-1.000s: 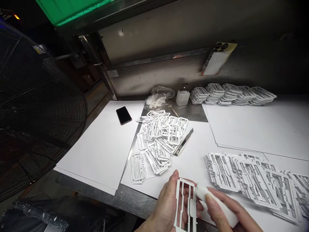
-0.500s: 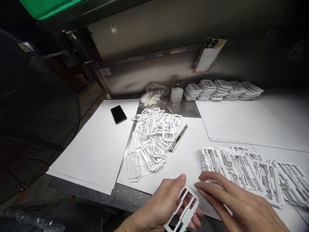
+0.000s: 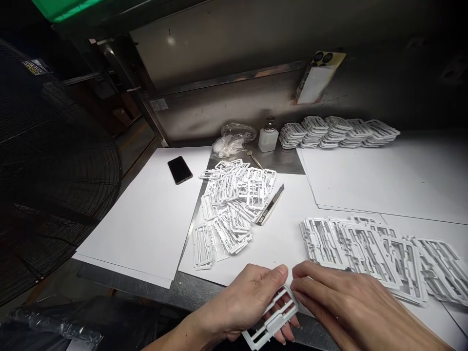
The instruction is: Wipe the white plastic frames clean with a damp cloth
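My left hand (image 3: 243, 300) is closed on a white plastic frame part (image 3: 272, 318), held flat at the near table edge. My right hand (image 3: 341, 302) lies just to its right, fingers curled with the tips touching the frame's upper end. I cannot see whether anything is inside that hand. A fanned row of larger white frames (image 3: 369, 253) lies right behind my right hand. A loose heap of small white frames (image 3: 232, 204) sits further back to the left.
A utility knife (image 3: 269, 204) lies beside the heap. A black phone (image 3: 180, 169) rests on white paper sheets (image 3: 146, 224). Stacked frames (image 3: 336, 131), a small dispenser bottle (image 3: 268, 135) and a plastic bag (image 3: 234, 139) line the back wall. A black fan grille (image 3: 54, 185) stands at left.
The frame has gone from upright to tilted flat in my left hand. The white piece in my right hand a second ago no longer shows. Both hands have drawn together at the table edge.
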